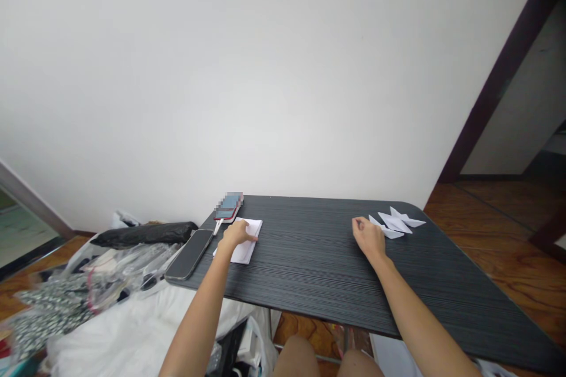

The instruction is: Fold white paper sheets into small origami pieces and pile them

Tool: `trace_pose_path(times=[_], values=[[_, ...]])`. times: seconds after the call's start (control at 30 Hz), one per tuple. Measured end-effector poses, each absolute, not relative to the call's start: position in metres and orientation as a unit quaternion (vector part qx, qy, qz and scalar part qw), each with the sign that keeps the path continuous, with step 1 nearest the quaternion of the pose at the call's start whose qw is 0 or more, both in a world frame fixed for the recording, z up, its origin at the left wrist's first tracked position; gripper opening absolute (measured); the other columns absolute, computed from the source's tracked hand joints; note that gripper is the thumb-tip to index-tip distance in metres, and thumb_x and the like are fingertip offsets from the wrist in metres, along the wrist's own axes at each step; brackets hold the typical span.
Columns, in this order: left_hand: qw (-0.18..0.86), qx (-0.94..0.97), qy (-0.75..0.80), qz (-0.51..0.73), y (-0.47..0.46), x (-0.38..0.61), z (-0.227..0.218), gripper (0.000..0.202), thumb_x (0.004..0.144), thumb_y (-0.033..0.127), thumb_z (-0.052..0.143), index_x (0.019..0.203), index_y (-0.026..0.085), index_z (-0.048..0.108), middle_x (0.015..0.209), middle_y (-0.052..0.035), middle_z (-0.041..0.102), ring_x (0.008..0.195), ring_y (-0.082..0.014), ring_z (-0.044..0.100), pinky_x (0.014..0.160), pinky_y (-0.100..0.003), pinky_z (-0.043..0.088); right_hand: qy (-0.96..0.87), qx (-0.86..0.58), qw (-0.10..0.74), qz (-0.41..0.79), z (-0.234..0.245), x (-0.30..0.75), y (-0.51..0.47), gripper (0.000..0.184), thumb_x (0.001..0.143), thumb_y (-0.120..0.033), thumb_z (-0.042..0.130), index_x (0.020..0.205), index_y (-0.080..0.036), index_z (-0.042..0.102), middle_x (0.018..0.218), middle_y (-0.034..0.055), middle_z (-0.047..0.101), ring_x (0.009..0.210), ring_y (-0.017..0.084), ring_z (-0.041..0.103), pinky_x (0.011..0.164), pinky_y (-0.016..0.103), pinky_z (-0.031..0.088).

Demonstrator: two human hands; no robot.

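Note:
My left hand (236,234) rests on a small stack of white paper (246,246) at the left end of the dark table (318,259), fingers curled and pinching the top sheet. My right hand (368,237) lies on the table further right, fingers loosely curled, holding nothing I can see. Just beyond it sit folded white paper shapes (397,222) with pointed tips, near the table's far right corner.
A dark phone (190,254) lies at the table's left edge, and a second phone with a white cable (229,207) beside the paper. Left of the table are plastic bags (110,265), a black bundle (144,234) and white cloth. A white wall stands behind.

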State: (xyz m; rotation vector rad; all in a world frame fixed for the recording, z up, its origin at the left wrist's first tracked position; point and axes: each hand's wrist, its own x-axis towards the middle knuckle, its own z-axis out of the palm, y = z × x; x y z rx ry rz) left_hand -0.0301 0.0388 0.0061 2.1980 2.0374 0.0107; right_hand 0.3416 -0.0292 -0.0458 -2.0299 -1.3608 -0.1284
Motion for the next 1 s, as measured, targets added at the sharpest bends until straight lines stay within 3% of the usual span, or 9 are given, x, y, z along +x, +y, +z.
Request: trace_pose_path(times=[0.33, 0.57, 0.73, 0.87, 1.0], values=[[0.102, 0.75, 0.653, -0.001, 0.0416, -0.0344, 0.0039, 0.07, 0.048, 0.055, 0.061, 0.108, 0.02, 0.049, 0.116, -0.0089, 0.049, 0.106, -0.0248, 0.045, 0.083, -0.027, 0.035, -0.539, -0.767, 0.347, -0.033, -0.0445, 0.3411, -0.0304, 0.025, 0.077, -0.031, 0.041, 0.079, -0.017, 0.061, 0.052, 0.0026, 0.056, 0.052, 0.014, 0.048, 0.05, 0.023, 0.027], [0.094, 0.747, 0.658, -0.003, 0.0417, -0.0344, 0.004, 0.069, 0.048, 0.047, 0.066, 0.109, 0.022, 0.049, 0.117, -0.0079, 0.048, 0.106, -0.0248, 0.045, 0.085, -0.027, 0.034, -0.544, -0.766, 0.342, -0.029, -0.0417, 0.3395, -0.0318, 0.025, 0.077, -0.031, 0.04, 0.078, -0.018, 0.061, 0.053, 0.0031, 0.056, 0.053, 0.015, 0.051, 0.05, 0.024, 0.028], [0.118, 0.756, 0.644, 0.013, 0.0412, -0.0378, 0.0093, 0.064, 0.051, 0.041, 0.066, 0.109, 0.02, 0.05, 0.12, -0.0073, 0.047, 0.11, -0.0229, 0.041, 0.088, -0.025, 0.032, -0.547, -0.764, 0.34, -0.024, -0.0428, 0.34, -0.031, 0.025, 0.077, -0.031, 0.04, 0.079, -0.018, 0.061, 0.053, 0.0031, 0.057, 0.054, 0.016, 0.052, 0.05, 0.023, 0.028], [0.118, 0.75, 0.651, 0.006, 0.0401, -0.0373, 0.0132, 0.05, 0.057, 0.036, 0.062, 0.102, 0.017, 0.054, 0.112, -0.0088, 0.053, 0.102, -0.0224, 0.048, 0.083, -0.025, 0.036, -0.553, -0.761, 0.34, -0.021, -0.0434, 0.3401, -0.0307, 0.025, 0.077, -0.031, 0.04, 0.079, -0.018, 0.061, 0.054, 0.0027, 0.058, 0.054, 0.015, 0.052, 0.05, 0.023, 0.028], [0.114, 0.755, 0.646, 0.003, 0.0388, -0.0338, 0.0094, 0.049, 0.057, 0.045, 0.06, 0.097, 0.018, 0.057, 0.11, -0.0079, 0.054, 0.099, -0.0227, 0.05, 0.081, -0.025, 0.037, -0.556, -0.758, 0.34, -0.022, -0.0437, 0.34, -0.0303, 0.025, 0.078, -0.031, 0.039, 0.079, -0.018, 0.061, 0.056, 0.0035, 0.059, 0.055, 0.016, 0.053, 0.05, 0.023, 0.029]])
